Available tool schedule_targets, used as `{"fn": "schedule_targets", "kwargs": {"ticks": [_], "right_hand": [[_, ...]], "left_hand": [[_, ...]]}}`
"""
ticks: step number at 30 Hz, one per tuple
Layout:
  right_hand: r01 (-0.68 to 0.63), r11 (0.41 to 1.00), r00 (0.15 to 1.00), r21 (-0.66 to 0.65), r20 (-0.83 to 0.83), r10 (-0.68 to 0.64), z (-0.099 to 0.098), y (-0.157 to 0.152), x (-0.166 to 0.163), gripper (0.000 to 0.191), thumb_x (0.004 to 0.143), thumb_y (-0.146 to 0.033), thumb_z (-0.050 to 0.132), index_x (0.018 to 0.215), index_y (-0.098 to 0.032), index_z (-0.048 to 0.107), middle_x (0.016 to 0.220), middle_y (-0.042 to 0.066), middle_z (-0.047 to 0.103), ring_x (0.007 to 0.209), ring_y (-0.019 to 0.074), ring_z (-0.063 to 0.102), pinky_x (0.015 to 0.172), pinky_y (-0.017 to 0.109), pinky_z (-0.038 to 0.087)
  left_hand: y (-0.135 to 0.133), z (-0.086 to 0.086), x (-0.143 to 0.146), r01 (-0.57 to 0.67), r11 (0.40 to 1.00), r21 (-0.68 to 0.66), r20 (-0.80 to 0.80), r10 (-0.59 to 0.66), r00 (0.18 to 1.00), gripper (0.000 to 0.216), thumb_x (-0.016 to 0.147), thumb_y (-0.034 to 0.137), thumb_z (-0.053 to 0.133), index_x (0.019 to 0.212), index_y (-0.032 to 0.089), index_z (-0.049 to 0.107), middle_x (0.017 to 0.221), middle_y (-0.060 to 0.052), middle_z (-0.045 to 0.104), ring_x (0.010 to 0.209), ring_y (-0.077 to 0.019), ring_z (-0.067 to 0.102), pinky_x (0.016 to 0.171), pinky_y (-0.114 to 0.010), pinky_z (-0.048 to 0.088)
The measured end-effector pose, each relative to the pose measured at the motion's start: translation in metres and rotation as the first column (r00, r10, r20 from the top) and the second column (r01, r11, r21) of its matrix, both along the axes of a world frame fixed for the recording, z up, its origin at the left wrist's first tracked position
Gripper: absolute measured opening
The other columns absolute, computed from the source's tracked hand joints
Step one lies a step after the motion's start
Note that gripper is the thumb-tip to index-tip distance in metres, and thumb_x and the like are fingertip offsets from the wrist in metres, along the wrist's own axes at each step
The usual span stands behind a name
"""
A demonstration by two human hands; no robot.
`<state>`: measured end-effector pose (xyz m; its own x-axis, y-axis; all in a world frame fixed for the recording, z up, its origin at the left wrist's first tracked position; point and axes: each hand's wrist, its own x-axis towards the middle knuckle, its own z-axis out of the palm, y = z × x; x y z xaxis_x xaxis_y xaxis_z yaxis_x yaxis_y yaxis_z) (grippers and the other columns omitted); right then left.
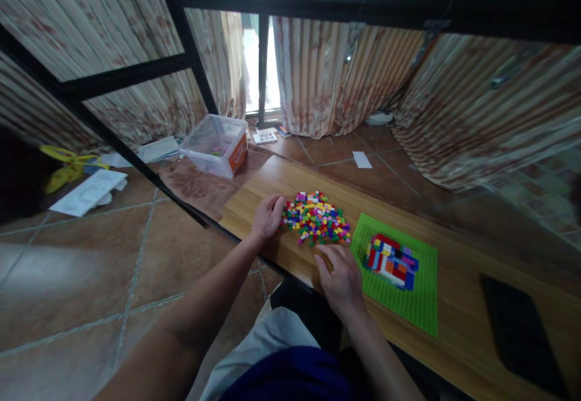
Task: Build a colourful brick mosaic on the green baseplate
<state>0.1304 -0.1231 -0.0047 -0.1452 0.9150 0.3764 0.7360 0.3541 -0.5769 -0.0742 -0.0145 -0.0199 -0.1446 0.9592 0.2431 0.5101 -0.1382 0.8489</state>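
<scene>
A loose pile of small multicoloured toy bricks [315, 216] lies on the wooden table. My left hand [269, 216] rests against the pile's left edge, its fingers curled in; anything inside them is hidden. Just in front of the pile is my right hand [340, 277], fingers bent, thumb apart from the index finger, with nothing visible between them. To its right lies a green studded baseplate [424, 298]. On the baseplate sits a flat build of joined bricks [393, 262] in red, blue, white, yellow and orange.
The narrow wooden table [458, 286] carries a black flat object [521, 328] at its right end. A clear plastic bin [209, 147] stands on the floor beyond. Black metal bars [363, 5] cross ahead. White foam-like pieces [93, 192] and a yellow item [68, 168] lie at left.
</scene>
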Motion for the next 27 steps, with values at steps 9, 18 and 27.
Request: {"fn": "schedule_targets", "kwargs": {"ticks": [9,18,27], "right_hand": [[-0.236,0.972,0.966,-0.012,0.106,0.236,-0.004,0.017,-0.046,0.024,0.091,-0.017,0.045,0.103,-0.023,0.065,0.103,0.008,0.064,0.096,0.0237,0.056,0.086,0.040,0.048],[-0.245,0.969,0.954,0.017,0.185,0.238,-0.011,0.036,-0.030,0.021,0.091,-0.015,0.046,0.091,-0.018,0.067,0.098,0.009,0.065,0.094,0.0236,0.055,0.086,0.041,0.047],[-0.211,0.975,0.966,0.072,0.170,0.196,0.005,0.048,-0.055,0.021,0.092,-0.019,0.048,0.102,-0.019,0.066,0.104,0.009,0.065,0.099,0.0246,0.053,0.088,0.039,0.044]], "left_hand": [[-0.004,0.000,-0.004,-0.044,0.999,0.019,0.237,0.038,0.971,0.035,0.091,0.043,0.047,0.101,0.019,0.070,0.105,-0.008,0.072,0.103,-0.0228,0.064,0.094,-0.034,0.048],[-0.005,-0.001,-0.006,-0.037,0.999,0.022,0.324,0.028,0.946,0.040,0.092,0.046,0.044,0.106,0.017,0.068,0.110,-0.009,0.070,0.104,-0.0231,0.064,0.091,-0.034,0.050],[-0.003,-0.007,-0.008,-0.060,0.998,0.017,0.476,0.045,0.879,0.046,0.091,0.052,0.043,0.111,0.017,0.064,0.110,-0.011,0.068,0.102,-0.0226,0.063,0.074,-0.029,0.056]]}}
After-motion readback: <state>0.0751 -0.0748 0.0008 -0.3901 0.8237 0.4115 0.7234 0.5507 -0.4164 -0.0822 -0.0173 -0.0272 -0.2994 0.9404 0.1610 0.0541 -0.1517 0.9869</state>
